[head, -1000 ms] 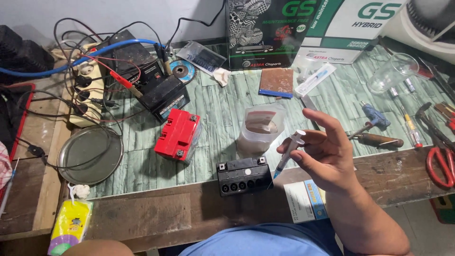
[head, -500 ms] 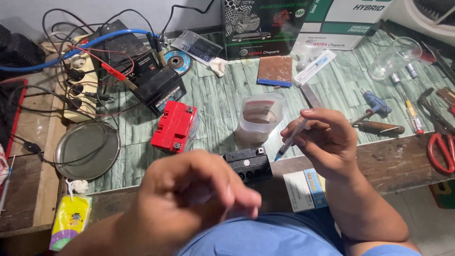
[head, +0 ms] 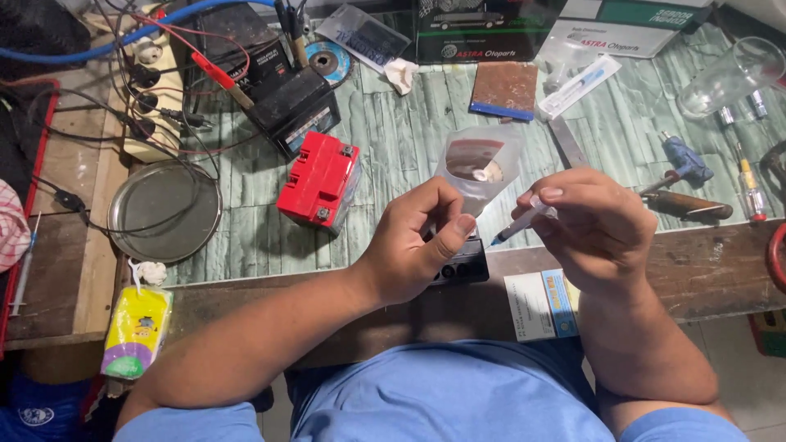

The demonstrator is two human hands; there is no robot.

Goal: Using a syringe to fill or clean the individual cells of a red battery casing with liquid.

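Observation:
My right hand (head: 596,229) holds a small clear syringe (head: 524,221) slanted down to the left, its tip close to my left thumb. My left hand (head: 417,245) hovers over a small black battery (head: 460,263) at the table's front edge, fingers curled with thumb and forefinger pinched; whether something tiny sits between them I cannot tell. Just behind both hands stands a clear plastic cup (head: 479,164) with brownish contents. A red battery (head: 321,180) lies to the left of my left hand.
A black battery (head: 295,106) with clipped red and black leads sits at the back left beside a power strip (head: 151,90). A round metal dish (head: 164,211), a packaged syringe (head: 577,82), a sandpaper block (head: 505,88), screwdrivers (head: 688,205), a glass (head: 729,78) and boxes surround the work spot.
My left hand came up from below, crossed the view and now sits over the small black battery near the syringe tip. The right hand has held the syringe throughout.

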